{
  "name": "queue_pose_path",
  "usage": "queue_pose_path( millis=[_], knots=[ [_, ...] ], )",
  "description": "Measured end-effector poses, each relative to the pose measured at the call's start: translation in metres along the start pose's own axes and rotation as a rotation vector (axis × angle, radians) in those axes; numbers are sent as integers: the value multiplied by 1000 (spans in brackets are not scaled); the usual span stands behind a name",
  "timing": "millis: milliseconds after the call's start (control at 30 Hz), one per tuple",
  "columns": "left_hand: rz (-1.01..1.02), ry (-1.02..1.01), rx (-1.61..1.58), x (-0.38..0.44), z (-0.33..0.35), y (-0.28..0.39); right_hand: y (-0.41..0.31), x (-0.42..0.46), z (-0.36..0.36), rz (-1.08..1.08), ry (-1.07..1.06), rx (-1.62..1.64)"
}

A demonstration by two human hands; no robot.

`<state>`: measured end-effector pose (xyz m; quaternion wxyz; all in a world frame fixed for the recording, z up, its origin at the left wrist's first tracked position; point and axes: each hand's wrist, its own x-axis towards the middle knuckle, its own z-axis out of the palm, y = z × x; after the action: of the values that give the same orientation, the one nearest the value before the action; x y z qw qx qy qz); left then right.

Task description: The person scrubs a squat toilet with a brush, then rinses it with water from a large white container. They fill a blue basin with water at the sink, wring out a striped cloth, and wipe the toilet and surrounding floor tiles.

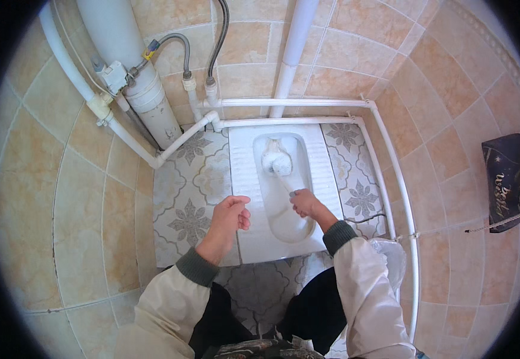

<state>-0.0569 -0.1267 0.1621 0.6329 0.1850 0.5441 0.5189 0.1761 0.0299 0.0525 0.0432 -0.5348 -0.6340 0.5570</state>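
A white ceramic squat toilet with ribbed foot rests is set in the floor before me. My right hand grips the handle of a toilet brush over its bowl. The brush's white, round head lies at the far end of the bowl, by the drain, where whitish foam or water shows. To the left of the bowl, my left hand hovers with its fingers loosely curled and nothing in them.
White pipes run along the back wall and down both sides. A thick drainpipe and a valve stand back left. A dark bag hangs at the right wall. Clear plastic sits beside my right sleeve.
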Motion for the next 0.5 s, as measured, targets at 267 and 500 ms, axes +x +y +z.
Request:
queue_pose_path(
  millis=[267, 500],
  knots=[
    [50, 9, -112, 10, -17, -2, -46, -225, -1, -134, -159, -705],
    [42, -64, -137, 0, -1, 3, -3, -204, -33, -87, 74, -1032]
  ],
)
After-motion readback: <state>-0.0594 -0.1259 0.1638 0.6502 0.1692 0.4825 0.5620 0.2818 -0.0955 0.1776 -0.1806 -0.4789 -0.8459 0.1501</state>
